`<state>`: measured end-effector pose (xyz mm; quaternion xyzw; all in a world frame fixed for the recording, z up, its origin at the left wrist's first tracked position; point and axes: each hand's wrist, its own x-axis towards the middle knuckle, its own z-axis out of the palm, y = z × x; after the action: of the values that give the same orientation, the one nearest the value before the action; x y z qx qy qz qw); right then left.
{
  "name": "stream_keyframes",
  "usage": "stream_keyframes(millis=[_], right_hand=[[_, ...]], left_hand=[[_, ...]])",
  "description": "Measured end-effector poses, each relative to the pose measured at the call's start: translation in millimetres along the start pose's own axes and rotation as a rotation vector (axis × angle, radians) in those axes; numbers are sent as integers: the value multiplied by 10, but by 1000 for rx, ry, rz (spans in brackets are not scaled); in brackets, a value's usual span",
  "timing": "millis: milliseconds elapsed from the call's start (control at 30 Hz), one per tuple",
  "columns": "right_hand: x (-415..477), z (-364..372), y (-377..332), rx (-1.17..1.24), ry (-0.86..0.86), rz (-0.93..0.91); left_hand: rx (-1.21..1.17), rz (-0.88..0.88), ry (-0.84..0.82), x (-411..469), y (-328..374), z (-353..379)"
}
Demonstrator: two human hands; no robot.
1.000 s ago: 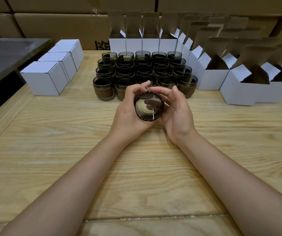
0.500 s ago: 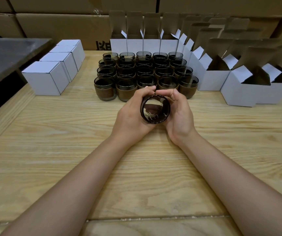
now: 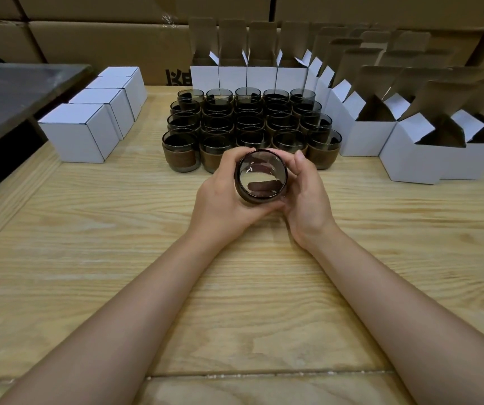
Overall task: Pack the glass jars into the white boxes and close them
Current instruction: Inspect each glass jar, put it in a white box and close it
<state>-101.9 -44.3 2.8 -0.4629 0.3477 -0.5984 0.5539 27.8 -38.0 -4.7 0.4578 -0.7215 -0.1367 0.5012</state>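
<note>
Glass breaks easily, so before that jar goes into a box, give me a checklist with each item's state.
1. Grip on jar by left hand and right hand: ok.
2. Jar upright for loading: not ok, tipped toward the camera.
3. Glass free of cracks: cannot tell, reflections.
4. Nearest open box flaps up: ok.
5. That box empty: cannot tell, interior dark.

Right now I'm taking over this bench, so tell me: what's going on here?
A person holds one jar in the left hand and right hand, tipped with its mouth toward the camera, over the table. The other jars stand in rows behind it. Four closed boxes sit at the left; open boxes wait at the back and right.
</note>
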Motion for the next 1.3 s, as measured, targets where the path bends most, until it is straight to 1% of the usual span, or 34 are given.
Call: stream_keyframes(millis=[100,233,400,533,600,700,800,867,933,1133,1200,1300], right_hand=[[7,-10,5,-29,-22,-40],[19,-35,12,-73,-43,-37],[19,-51,25,-78,-54,-70],[21,-47,56,-115,-114,-28],[15,-22,86,-197,-119,-29],[6,-15,130,-378,-80,-55],[-2,-51,149,-643,-55,-84],[-12,-67,154,-761,-19,-84],[-8,-52,141,-825,-7,-74],[-19,-49,125,-963,-25,-49],[3,-68,43,-1013,29,-67],[113,-230,-162,-983,305,-215]], left_hand=[[-35,-30,-6,1,-47,12],[-53,-77,-33,19,-94,16],[-40,-55,-56,30,-122,40],[5,-48,34,31,-141,42],[12,-80,51,41,-145,33],[-6,-168,37,55,-143,26],[26,-216,-19,59,-141,41],[61,-234,-63,67,-149,55],[98,-257,-87,72,-164,66],[145,-289,-75,75,-201,69],[139,-302,-74,74,-192,64],[142,-326,-61,67,-179,52]])
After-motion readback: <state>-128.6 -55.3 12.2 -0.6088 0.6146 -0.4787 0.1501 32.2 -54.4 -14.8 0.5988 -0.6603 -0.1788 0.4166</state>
